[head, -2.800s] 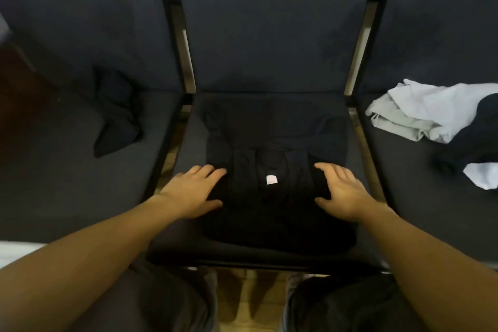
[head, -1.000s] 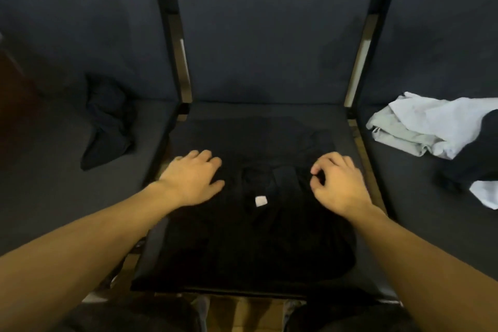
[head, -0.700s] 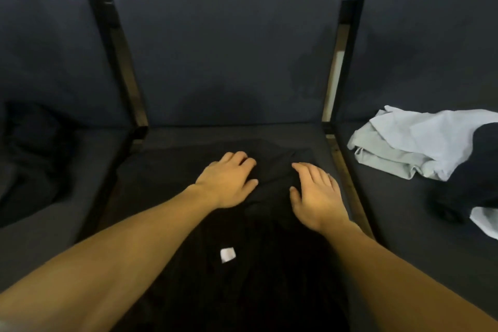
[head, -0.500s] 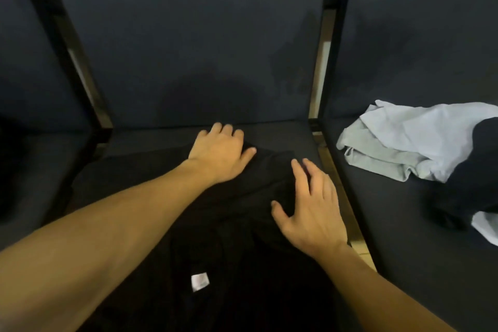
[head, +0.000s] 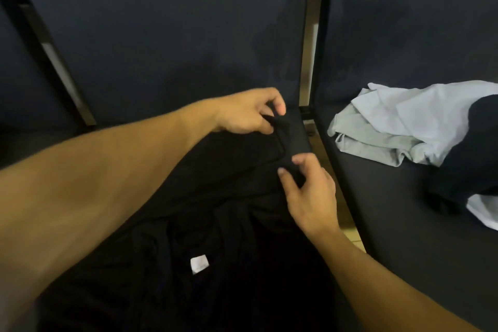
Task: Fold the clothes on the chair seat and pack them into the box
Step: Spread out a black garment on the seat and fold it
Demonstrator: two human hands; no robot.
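Note:
A black garment (head: 215, 210) with a small white label (head: 199, 263) lies spread over the middle chair seat. My left hand (head: 248, 112) reaches across to its far right corner and pinches the black cloth between thumb and fingers. My right hand (head: 310, 191) is just nearer on the same right edge, thumb and fingertips pinching the fabric. No box is in view.
On the right seat (head: 404, 224) lies a pale grey and white heap of clothes (head: 398, 127) with a dark garment (head: 469, 164) over it. Dark padded backrests (head: 175, 21) stand behind. A gap with a metal frame (head: 310, 62) separates the seats.
Both hands went from lying flat on the garment to its far right corner, where they now pinch the cloth. The view has moved closer and to the right.

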